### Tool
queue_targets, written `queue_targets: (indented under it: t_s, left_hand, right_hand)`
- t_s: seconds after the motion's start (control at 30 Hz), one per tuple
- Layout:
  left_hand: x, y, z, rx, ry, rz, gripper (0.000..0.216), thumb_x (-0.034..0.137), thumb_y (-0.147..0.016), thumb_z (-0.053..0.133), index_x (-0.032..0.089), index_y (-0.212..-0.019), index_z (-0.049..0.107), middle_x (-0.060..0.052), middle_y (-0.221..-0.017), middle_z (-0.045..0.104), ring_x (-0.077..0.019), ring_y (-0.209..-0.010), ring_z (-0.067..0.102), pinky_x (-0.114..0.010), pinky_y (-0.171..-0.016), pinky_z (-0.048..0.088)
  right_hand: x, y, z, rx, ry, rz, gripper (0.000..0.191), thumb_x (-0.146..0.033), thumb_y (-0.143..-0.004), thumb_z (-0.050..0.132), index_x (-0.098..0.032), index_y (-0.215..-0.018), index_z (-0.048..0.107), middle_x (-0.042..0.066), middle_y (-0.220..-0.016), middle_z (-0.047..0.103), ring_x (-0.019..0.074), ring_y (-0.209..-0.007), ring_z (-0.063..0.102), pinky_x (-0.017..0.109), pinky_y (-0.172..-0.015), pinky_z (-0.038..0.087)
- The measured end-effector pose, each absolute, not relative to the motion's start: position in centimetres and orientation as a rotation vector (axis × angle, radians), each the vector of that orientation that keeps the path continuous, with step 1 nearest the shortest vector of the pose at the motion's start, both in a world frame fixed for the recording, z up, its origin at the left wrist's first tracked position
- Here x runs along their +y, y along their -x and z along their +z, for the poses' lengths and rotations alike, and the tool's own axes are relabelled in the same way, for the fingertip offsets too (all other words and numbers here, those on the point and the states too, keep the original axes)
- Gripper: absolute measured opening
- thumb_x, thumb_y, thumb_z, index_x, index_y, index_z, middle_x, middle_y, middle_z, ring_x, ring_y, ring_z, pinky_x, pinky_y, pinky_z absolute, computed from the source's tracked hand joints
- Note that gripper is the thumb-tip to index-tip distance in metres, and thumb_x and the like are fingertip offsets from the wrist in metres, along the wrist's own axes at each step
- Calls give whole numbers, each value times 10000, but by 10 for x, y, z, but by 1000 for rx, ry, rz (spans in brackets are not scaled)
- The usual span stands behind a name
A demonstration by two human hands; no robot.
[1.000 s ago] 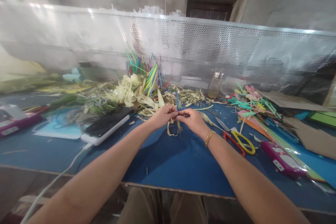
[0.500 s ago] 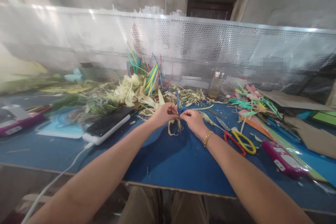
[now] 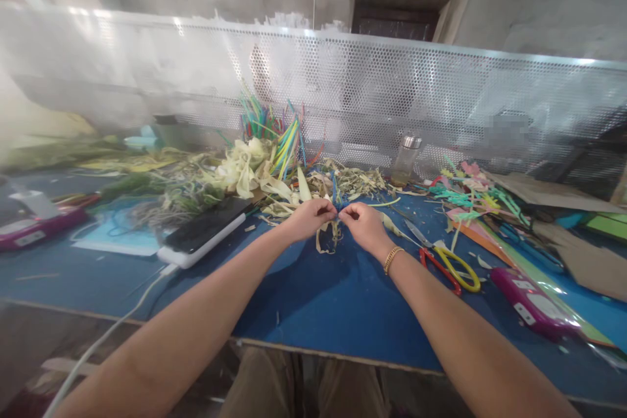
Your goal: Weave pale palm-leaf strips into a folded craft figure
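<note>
My left hand (image 3: 315,217) and my right hand (image 3: 361,223) meet at the middle of the blue table, thumbs and fingertips pinched close together. Between them is a small bundle of pale dried corn husk strips (image 3: 323,241), its curled ends hanging below the fingers. Blue strands (image 3: 335,191) stand up just behind the fingertips; whether they are tied to the husk I cannot tell. A gold bracelet (image 3: 392,259) circles my right wrist. Scissors (image 3: 448,262) with one red and one yellow handle lie to the right of that hand.
Behind the hands lie heaped dried husks (image 3: 362,179) and colourful pipe cleaners (image 3: 287,144). A phone on a white power bank (image 3: 203,235) lies left, its cable crossing the table edge. A glass bottle (image 3: 405,160), purple power strip (image 3: 531,304) and cardboard (image 3: 582,255) are on the right.
Both hands stay pinched at the bundle, and the fingertips have shifted slightly, with a little more gap between them. The whole view has moved a little.
</note>
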State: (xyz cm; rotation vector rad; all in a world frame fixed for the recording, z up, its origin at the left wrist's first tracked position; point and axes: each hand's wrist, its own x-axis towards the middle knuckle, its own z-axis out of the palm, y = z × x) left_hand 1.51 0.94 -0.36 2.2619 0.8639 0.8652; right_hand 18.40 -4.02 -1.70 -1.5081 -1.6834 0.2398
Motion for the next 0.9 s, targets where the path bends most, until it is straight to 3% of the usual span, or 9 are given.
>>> queue_targets:
  t_s: [0.4,0.9]
  left_hand:
    - [8,-15,-5,785,-2172,943,128,206,-668,658,160,-771,597,2,-703,605,-119,-635,550,-232,-605,433]
    - [13,-10,-3,828,-2040,935,186,332,-760,618,169,-765,706,-26,-668,681,-148,-638,622,-246,-637,464]
  right_hand:
    - [-37,-183,-24,-1717,1502,319,180,-328,-791,554,-195,-712,646,7,-692,639,137,-643,544,253,-636,400]
    - [-39,-185,-20,-1669,1501,350,219,-386,-781,575,-194,-712,655,10,-685,645,144,-637,550,255,-615,389]
